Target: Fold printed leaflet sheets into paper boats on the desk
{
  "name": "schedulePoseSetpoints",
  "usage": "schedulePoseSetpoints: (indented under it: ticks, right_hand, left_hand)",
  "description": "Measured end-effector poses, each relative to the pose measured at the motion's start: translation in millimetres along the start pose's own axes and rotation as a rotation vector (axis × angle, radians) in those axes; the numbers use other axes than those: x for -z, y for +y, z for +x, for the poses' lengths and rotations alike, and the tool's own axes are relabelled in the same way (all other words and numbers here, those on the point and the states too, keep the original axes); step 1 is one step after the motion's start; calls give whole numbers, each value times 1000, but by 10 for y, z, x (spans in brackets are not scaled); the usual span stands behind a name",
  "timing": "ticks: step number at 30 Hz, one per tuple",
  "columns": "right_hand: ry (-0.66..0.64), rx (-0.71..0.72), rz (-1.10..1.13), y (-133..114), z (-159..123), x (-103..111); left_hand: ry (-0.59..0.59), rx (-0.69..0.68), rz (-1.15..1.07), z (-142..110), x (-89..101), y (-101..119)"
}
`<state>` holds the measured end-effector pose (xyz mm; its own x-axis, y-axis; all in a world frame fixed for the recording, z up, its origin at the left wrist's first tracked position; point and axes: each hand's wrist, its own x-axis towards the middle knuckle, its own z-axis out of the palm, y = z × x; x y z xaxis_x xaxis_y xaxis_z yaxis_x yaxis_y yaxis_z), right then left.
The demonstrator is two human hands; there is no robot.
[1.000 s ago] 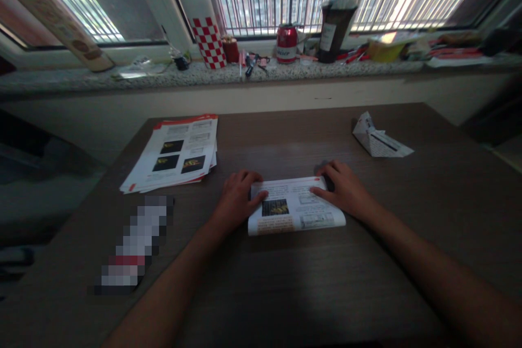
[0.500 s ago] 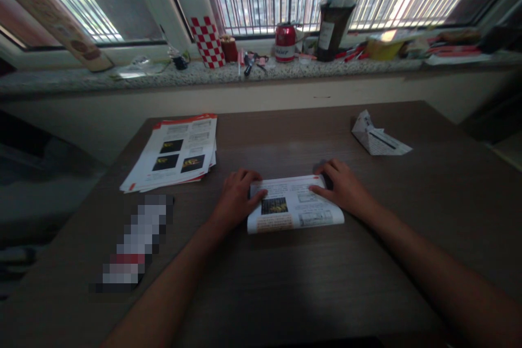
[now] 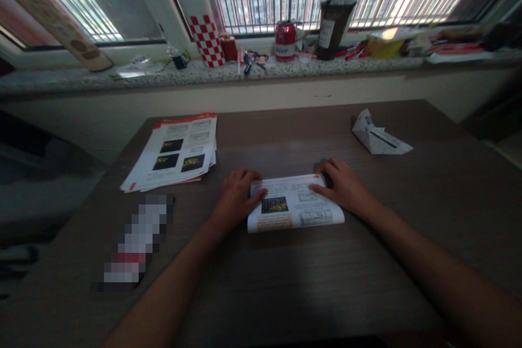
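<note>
A printed sheet of paper (image 3: 299, 201), bent over on itself with a rounded near edge, lies on the brown table in front of me. My left hand (image 3: 238, 196) grips its left side, thumb on top and fingers at the far corner. On the right side, my right hand (image 3: 338, 185) does the same, its thumb pressing on the print and its fingers curled at the far right corner. The undersides of the sheet and some fingertips are hidden.
Left on the table (image 3: 261, 283) is a stack of printed sheets (image 3: 179, 144), with a blurred-out phone-like object (image 3: 136, 242) nearer me. A folded paper shape (image 3: 379, 136) stands at the back right. Behind, a windowsill (image 3: 163, 77) carries a red can (image 3: 285, 41) and a dark cup (image 3: 332, 30).
</note>
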<state>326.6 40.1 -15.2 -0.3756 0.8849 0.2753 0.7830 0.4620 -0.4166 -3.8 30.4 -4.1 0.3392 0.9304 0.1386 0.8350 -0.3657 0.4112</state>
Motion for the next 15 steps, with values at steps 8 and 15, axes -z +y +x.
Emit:
schedulePoseSetpoints:
  ticks: [8,15]
  right_hand:
    - [10,-13,-5,10,2,-15]
    - [15,5,-7,41,5,-36]
  left_hand:
    - [-1,2,9,-7,-6,0]
    - [-14,-30,50,-3,-4,28]
